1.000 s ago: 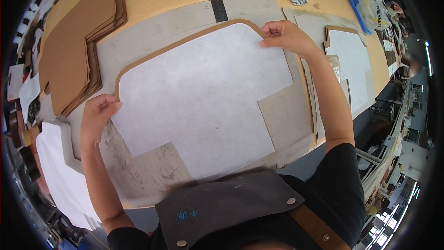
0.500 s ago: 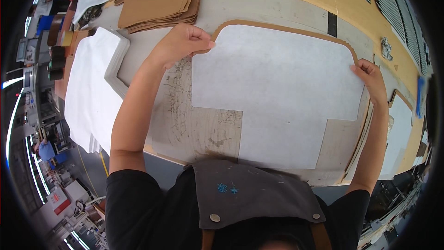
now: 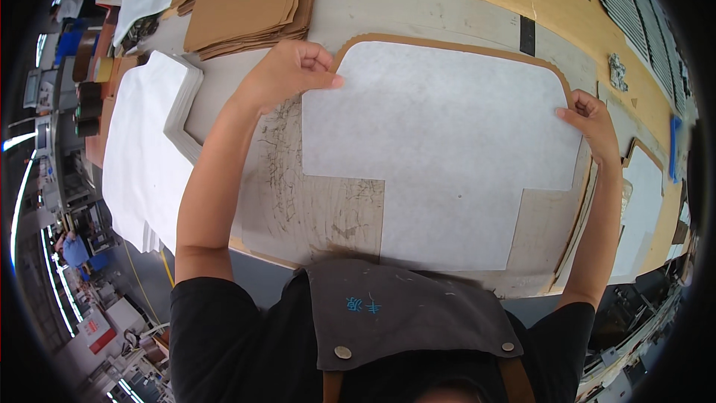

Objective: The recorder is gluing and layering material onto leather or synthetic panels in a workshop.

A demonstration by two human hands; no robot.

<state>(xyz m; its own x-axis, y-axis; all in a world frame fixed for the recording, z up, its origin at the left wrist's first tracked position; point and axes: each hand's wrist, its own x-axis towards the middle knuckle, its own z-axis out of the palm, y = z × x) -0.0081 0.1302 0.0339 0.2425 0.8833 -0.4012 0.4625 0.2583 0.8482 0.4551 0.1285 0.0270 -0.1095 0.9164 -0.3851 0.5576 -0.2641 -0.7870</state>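
A white T-shaped sheet (image 3: 440, 119) with rounded far corners lies over a brown piece (image 3: 455, 47), whose narrow border shows along the far edge. At the far left corner, my left hand (image 3: 291, 71) is closed, with its thumb on the sheet and its fingers curled. My right hand (image 3: 594, 123) pinches the sheet's right edge near the other rounded corner, thumb on top. The fingertips under both edges are hidden, so I cannot tell whether the brown piece is gripped too.
White cut sheets (image 3: 145, 142) are stacked at the left. Brown pieces (image 3: 246, 0) form a pile at the far left. A dark strip (image 3: 527, 35) marks the worn grey board (image 3: 313, 216). Crumpled foil (image 3: 617, 72) and another brown-edged white piece (image 3: 643, 186) lie to the right.
By my left thumb, the brown edge that showed below it is now out of sight, with white sheet there instead. My right hand keeps its hold. The whole view has shifted slightly.
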